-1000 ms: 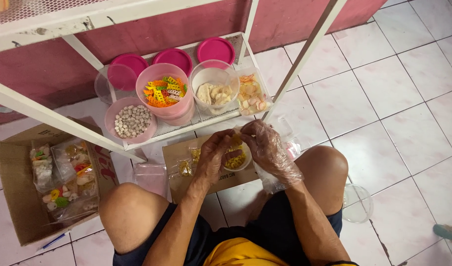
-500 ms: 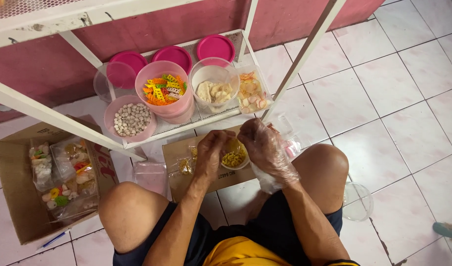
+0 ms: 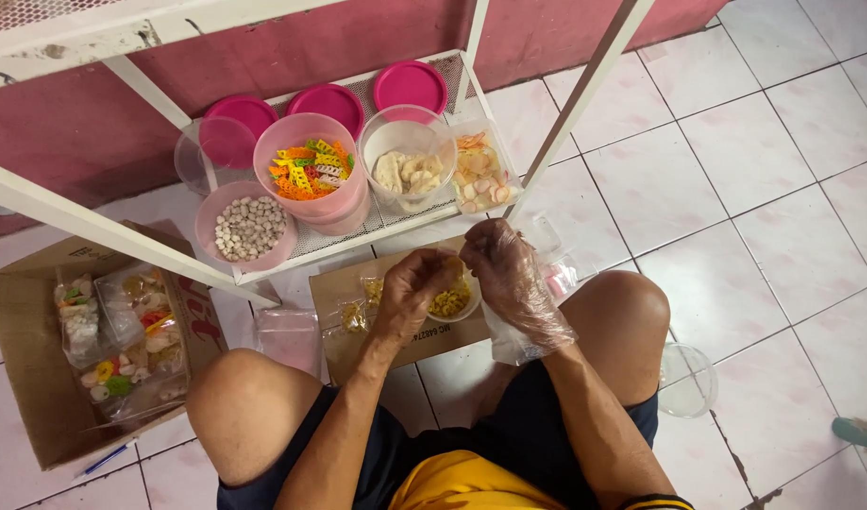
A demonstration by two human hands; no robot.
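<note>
Near the middle of the frame, over a flat brown cardboard sheet (image 3: 358,293) on the tiled floor, both hands meet above a small clear plastic bowl of yellow curly snack pieces (image 3: 452,300). The bare left hand (image 3: 410,291) is curled narrow at the bowl's left rim. The right hand (image 3: 509,274), in a loose clear plastic glove, pinches something I cannot make out. These pieces look light, brittle and crumbly; a soft fingertip pinch suits them.

Glossy tiled floor (image 3: 735,189), matt cardboard box (image 3: 27,378)
</note>
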